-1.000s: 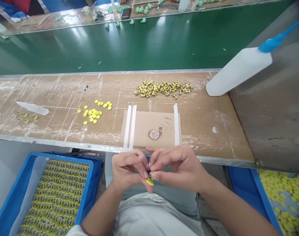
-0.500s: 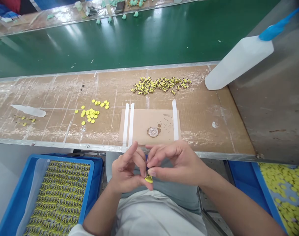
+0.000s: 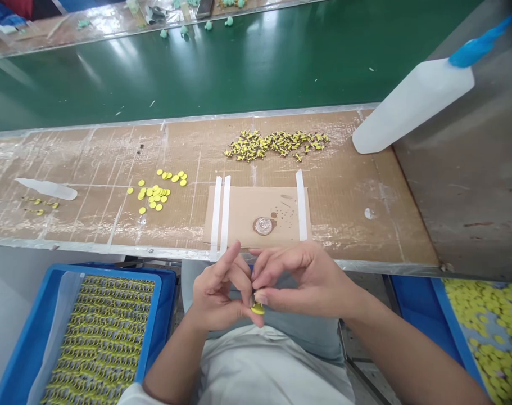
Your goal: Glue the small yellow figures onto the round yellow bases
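Close to my lap, just off the table's front edge, my left hand (image 3: pixel 220 292) pinches a small yellow disc (image 3: pixel 258 309) between thumb and fingers. My right hand (image 3: pixel 300 278) meets it there, its thumb and index finger closed on a small dark-and-yellow figure piece that touches the disc's top. Fingertips cover most of that piece. Beyond the hands, a round lid-like dish (image 3: pixel 263 226) with a clear, shiny surface lies on a taped cardboard sheet (image 3: pixel 243 208), wet spots beside it.
Behind the sheet lies a pile of small yellow-black figures (image 3: pixel 276 145). Loose yellow discs (image 3: pixel 154 194) and a white pointed applicator (image 3: pixel 49 188) lie leftward. A white bottle (image 3: pixel 413 107) leans at right. Blue trays hold finished-looking rows (image 3: pixel 104 332) at left and yellow discs (image 3: pixel 492 326) at right.
The disc has shifted slightly to the right between my fingers. Both hands keep nearly the same pinching pose, and the view has moved a little.
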Demonstrator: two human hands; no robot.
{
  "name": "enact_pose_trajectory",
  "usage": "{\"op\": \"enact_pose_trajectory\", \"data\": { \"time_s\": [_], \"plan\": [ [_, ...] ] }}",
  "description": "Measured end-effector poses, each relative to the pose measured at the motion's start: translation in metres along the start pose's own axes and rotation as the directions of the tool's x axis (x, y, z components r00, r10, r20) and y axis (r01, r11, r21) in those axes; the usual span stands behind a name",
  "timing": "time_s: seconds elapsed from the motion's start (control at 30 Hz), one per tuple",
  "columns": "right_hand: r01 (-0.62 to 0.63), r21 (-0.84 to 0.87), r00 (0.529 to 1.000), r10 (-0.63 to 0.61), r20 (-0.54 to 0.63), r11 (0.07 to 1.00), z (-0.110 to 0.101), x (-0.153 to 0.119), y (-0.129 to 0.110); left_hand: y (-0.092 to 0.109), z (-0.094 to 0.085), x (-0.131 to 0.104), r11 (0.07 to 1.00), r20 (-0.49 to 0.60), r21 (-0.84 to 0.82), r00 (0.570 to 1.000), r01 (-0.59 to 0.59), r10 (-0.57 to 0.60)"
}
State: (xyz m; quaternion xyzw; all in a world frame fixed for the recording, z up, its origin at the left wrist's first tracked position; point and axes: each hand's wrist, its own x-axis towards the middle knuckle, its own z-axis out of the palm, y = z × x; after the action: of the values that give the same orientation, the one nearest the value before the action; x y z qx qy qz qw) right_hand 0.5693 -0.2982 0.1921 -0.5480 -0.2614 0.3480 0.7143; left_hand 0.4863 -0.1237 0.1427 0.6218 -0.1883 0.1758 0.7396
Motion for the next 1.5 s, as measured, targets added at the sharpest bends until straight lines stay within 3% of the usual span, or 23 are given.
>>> {"op": "enact_pose_trajectory", "data": {
  "time_s": [0.23, 0.47, 0.77, 1.13, 1.2, 1.3, 1.4, 1.5],
  "plan": [
    [0.061, -0.011, 0.998, -0.061, 0.005, 0.998, -0.001, 0.001, 0.003, 0.002, 0.000, 0.008, 0.994, -0.053, 0.058, 0.994, -0.093, 0.096],
    [0.064, -0.056, 0.996, -0.067, -0.065, 0.996, 0.000, 0.000, 0.004, 0.008, -0.003, 0.008, 0.968, 0.008, 0.197, 0.987, -0.157, 0.158],
    [-0.009, -0.029, 0.994, 0.005, -0.111, 1.000, 0.004, -0.004, 0.006, 0.007, -0.002, 0.004, 0.975, -0.017, 0.197, 0.994, -0.103, 0.108],
    [0.022, -0.043, 0.989, -0.028, -0.147, 0.999, 0.007, -0.004, 0.008, 0.005, 0.002, 0.004, 0.984, -0.074, 0.166, 0.994, -0.064, 0.077],
    [0.062, -0.108, 0.981, -0.080, -0.178, 0.992, 0.007, -0.005, 0.009, 0.005, 0.002, 0.006, 0.984, -0.109, 0.166, 0.990, -0.066, 0.084],
    [0.214, -0.338, 0.930, -0.297, -0.218, 0.917, 0.006, -0.009, 0.011, 0.005, 0.001, 0.007, 0.983, -0.182, 0.165, 0.977, -0.077, 0.107],
    [0.345, -0.524, 0.886, -0.455, -0.093, 0.779, 0.003, -0.012, 0.010, 0.004, 0.001, 0.007, 0.986, -0.233, 0.152, 0.967, -0.063, 0.097],
    [0.420, -0.597, 0.866, -0.498, 0.039, 0.684, 0.001, -0.011, 0.008, 0.003, 0.002, 0.007, 0.989, -0.246, 0.142, 0.966, -0.040, 0.075]
  ]
}}
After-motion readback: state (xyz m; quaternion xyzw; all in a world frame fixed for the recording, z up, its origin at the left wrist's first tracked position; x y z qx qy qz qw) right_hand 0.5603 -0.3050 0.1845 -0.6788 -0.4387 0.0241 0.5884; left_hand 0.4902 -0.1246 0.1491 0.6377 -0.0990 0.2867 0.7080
